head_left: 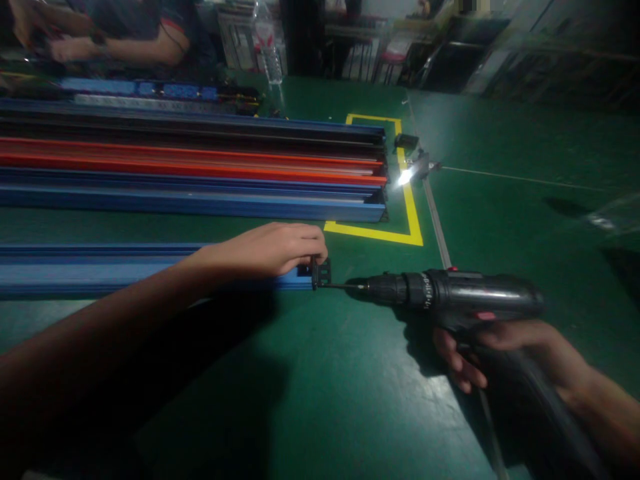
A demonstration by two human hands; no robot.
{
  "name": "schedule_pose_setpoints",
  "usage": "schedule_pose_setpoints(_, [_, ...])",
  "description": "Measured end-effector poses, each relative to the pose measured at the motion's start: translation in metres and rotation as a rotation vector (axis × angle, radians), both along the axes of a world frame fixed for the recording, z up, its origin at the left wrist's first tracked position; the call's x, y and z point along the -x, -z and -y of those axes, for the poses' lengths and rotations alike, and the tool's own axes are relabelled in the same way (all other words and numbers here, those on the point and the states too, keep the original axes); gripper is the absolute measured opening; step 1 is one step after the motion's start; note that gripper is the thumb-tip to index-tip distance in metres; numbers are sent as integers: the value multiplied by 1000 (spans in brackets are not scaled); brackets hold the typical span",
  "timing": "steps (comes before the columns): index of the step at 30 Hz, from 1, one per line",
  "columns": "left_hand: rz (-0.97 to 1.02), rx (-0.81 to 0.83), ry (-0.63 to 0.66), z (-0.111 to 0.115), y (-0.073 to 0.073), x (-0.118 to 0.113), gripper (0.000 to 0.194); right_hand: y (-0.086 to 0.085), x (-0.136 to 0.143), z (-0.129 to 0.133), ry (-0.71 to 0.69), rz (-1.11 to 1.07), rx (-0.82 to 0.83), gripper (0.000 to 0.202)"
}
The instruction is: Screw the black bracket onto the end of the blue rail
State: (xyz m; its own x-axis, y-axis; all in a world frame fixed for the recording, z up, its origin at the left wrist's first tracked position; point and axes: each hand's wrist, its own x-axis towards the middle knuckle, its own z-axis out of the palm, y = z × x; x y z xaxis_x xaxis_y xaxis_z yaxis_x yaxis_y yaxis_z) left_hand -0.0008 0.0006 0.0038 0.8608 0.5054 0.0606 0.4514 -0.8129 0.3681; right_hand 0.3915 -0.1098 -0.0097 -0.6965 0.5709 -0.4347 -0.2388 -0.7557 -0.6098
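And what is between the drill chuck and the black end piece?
In the head view, the thin bit runs from the chuck towards the end piece, over the green table; whether it touches is unclear.

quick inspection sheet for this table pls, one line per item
Surface: green tabletop, yellow outline marked on it
Job's things: near blue profile with black end piece; drill, its bit at the piece's lower edge
Clutter: red profiles, black block, clear bottle
Hands: left hand closed on the end piece; right hand grips the drill
Cables: thin pale line, cord or mark unclear
Surroundings: co-worker's forearm; background blurred
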Motion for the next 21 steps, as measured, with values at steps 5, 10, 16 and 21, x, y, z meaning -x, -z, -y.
schedule_pose_setpoints(5, [-15, -4, -4, 1, 0, 0, 20, -1, 0, -1, -5, -2, -2, 36])
schedule_pose_setpoints(10, [-5, -1, 0, 0, 0, 0, 20, -1, 2, -1, -1, 4, -3, 35])
schedule_pose_setpoints(16, [12, 6, 3, 0, 0, 0, 21, 0, 2, 0, -4, 19, 1, 35])
schedule_pose_setpoints(21, [22, 1, 3, 0, 0, -1, 23, 0, 2, -1, 3, 34, -9, 36])
